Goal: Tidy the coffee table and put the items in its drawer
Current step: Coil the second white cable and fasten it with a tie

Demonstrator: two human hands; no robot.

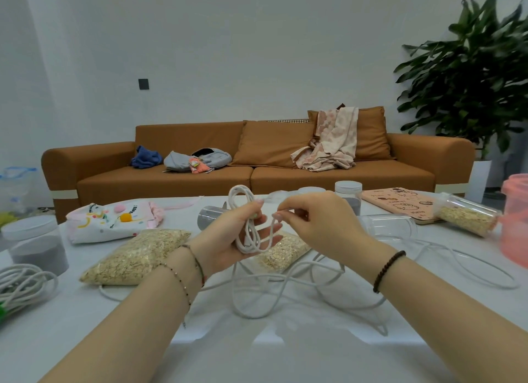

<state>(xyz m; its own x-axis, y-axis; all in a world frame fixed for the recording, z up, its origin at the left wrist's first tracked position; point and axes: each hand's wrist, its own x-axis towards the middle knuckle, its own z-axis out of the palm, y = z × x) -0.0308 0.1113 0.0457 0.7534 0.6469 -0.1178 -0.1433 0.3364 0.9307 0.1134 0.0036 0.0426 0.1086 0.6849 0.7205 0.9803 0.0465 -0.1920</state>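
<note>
Head view: left hand (225, 239) is palm-up, fingers curled round a small coil of white cord (250, 241), held above the counter (257, 354). Right hand (320, 222) pinches a strand of the same cord just beside the coil. The rest of the cord hangs down and lies in loose loops on the counter under both hands. Oat bag (137, 257) beside left wrist. Printed pouch (111, 219) behind it. Second cord bundle (23, 285) at left edge.

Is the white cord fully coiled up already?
No, the left hand holds a few loops, but most of the white cord lies loose across the table.
</note>
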